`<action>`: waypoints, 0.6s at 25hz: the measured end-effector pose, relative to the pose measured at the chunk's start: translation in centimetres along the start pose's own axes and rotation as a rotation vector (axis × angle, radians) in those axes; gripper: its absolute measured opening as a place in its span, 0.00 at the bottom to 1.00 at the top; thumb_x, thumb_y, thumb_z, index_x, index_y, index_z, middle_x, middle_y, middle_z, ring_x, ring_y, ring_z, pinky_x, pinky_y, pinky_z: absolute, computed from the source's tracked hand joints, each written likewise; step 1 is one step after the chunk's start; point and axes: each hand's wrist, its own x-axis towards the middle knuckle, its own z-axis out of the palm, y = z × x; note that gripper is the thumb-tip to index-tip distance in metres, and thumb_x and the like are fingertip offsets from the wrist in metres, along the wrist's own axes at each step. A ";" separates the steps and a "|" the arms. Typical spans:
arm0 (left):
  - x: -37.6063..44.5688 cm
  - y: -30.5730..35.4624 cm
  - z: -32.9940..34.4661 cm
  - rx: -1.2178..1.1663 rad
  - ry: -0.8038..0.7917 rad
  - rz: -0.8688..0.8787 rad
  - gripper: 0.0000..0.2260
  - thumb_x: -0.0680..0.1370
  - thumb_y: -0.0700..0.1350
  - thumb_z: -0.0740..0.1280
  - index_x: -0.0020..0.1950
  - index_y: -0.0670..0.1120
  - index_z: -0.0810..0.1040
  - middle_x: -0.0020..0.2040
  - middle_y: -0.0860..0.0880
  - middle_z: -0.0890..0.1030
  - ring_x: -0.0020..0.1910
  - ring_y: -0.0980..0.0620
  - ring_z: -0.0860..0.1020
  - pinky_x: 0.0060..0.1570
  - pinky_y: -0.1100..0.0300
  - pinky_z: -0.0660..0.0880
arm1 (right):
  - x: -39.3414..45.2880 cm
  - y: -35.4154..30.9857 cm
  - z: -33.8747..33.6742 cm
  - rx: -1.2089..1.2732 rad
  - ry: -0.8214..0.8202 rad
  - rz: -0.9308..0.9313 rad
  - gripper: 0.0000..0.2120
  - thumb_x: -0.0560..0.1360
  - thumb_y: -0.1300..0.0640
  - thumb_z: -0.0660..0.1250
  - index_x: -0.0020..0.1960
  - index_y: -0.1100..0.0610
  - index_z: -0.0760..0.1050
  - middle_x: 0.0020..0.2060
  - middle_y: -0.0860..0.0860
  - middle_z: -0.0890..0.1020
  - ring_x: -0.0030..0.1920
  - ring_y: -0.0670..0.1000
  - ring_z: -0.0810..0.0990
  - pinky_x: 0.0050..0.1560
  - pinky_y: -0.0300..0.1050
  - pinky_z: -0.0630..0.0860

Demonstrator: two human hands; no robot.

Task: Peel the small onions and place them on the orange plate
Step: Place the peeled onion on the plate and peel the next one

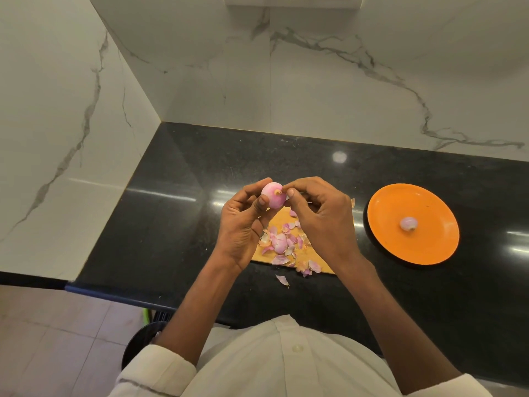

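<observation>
Left hand [243, 222] grips small onion [273, 195] above cutting board [286, 222]; right hand [320, 213] pinches its stem. Orange plate [429, 247] right of board holds peeled onion [408, 224].

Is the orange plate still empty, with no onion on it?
No: one small peeled onion already lies near the middle of the orange plate, while the left hand holds a second onion.

Your cutting board [282, 216] lies on the countertop [171, 224] near its front edge, with onion peels [282, 243] scattered on it and one peel [282, 279] just off its front edge. The plate [429, 247] sits to its right, holding one peeled onion [408, 223].
</observation>
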 end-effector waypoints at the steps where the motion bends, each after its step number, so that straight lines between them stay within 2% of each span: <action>1: 0.0 0.0 0.0 0.007 0.007 0.004 0.17 0.75 0.40 0.72 0.63 0.39 0.80 0.60 0.41 0.85 0.62 0.41 0.83 0.62 0.48 0.82 | 0.0 -0.1 -0.1 -0.020 -0.008 -0.028 0.07 0.80 0.56 0.72 0.56 0.57 0.85 0.49 0.49 0.86 0.48 0.46 0.84 0.48 0.41 0.83; 5: -0.2 0.1 0.1 0.123 0.013 0.076 0.20 0.73 0.43 0.76 0.64 0.40 0.81 0.61 0.39 0.84 0.62 0.39 0.83 0.65 0.42 0.80 | 0.0 -0.4 -0.2 -0.149 0.020 -0.103 0.06 0.77 0.59 0.76 0.54 0.58 0.86 0.48 0.50 0.86 0.46 0.44 0.83 0.49 0.38 0.82; 9: -0.4 0.6 0.3 0.243 -0.016 0.149 0.19 0.73 0.41 0.76 0.63 0.41 0.82 0.56 0.42 0.87 0.58 0.41 0.84 0.64 0.41 0.80 | 0.1 -1.2 -0.3 -0.108 0.054 -0.018 0.02 0.77 0.60 0.76 0.50 0.57 0.86 0.45 0.48 0.84 0.43 0.44 0.82 0.45 0.37 0.81; 15: -0.5 0.3 0.8 0.127 -0.040 0.108 0.16 0.74 0.39 0.74 0.62 0.40 0.83 0.58 0.40 0.85 0.61 0.39 0.83 0.63 0.47 0.81 | -0.1 -1.4 0.4 -0.056 0.060 0.073 0.04 0.77 0.59 0.74 0.45 0.56 0.80 0.40 0.47 0.81 0.39 0.46 0.79 0.39 0.36 0.77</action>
